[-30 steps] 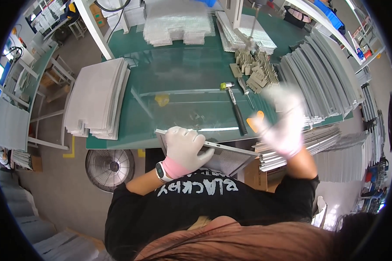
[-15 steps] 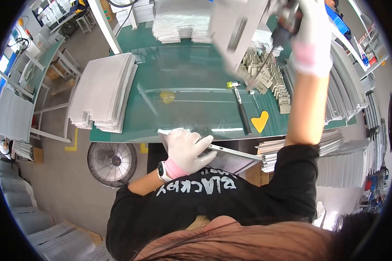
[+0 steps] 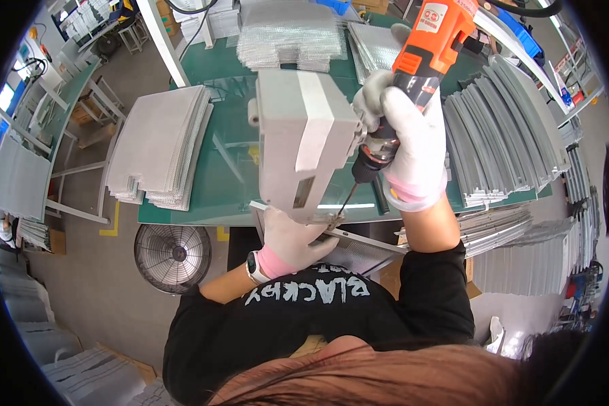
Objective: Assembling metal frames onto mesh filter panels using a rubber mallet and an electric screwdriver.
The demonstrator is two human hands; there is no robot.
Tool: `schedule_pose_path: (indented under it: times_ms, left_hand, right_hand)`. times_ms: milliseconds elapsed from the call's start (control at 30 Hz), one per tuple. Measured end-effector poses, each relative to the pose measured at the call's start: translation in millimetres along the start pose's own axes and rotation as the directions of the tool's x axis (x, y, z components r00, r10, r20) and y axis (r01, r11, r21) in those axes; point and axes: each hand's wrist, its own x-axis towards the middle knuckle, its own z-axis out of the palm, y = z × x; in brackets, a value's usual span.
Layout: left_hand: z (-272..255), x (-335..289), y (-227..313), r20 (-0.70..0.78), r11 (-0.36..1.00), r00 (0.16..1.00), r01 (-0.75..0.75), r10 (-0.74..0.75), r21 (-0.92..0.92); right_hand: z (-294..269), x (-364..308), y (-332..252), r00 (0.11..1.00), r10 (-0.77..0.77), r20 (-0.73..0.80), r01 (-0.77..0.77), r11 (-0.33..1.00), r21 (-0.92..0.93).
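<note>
My right hand (image 3: 413, 139), white-gloved, is wrapped round an orange and black electric screwdriver (image 3: 432, 40). Joined beside the screwdriver is a large grey box-shaped housing (image 3: 287, 145) with a white strip and a slot. The long thin bit (image 3: 349, 201) slants down and meets the upper edge of a grey metal panel (image 3: 365, 252), close to my left fingertips. My left hand (image 3: 287, 237), also gloved, grips that panel's edge at the table front, held against my body. The housing hides the middle of the table and part of my left fingers.
A stack of grey sheet panels (image 3: 159, 142) lies left on the green table (image 3: 233, 183). More sheets (image 3: 287, 34) lie at the back, and curved grey panels (image 3: 504, 128) stand in a row at right. A round floor fan (image 3: 176, 254) sits below the left table edge.
My right hand has brought the screwdriver and its housing from the far right down to the panel edge beside my left hand. The left hand stays on the panel, its fingers slightly shifted.
</note>
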Motion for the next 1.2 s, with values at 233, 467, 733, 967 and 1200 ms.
schedule_pose_path:
  times_ms: [233,467,733,967,1200]
  left_hand:
    - [15.8,-2.6,-2.6,-0.118,0.979,0.987,-0.130,0.112,-0.158]
    - [25.8,-14.9,-13.0,0.054,0.968,0.996,-0.051,0.067,-0.246]
    - [12.0,-1.4,-0.4,0.360,0.942,0.931,0.165,-0.051,-0.292]
    - [23.0,-9.0,-8.4,0.044,0.986,0.994,-0.095,0.102,-0.138]
    - [6.1,16.5,-10.9,-0.128,0.994,0.986,-0.109,0.104,-0.033]
  right_hand:
    - [-10.1,-28.0,39.3,0.989,0.072,0.129,-0.096,0.976,0.195]
    - [-23.3,-35.0,50.2,0.978,0.196,0.076,-0.210,0.929,0.305]
    - [-31.6,-47.5,64.9,0.975,0.165,0.150,-0.213,0.886,0.411]
    - [-31.6,-41.5,64.3,0.969,0.146,0.200,-0.217,0.891,0.399]
    - [-22.5,6.0,16.7,0.996,-0.084,-0.010,0.085,0.980,0.182]
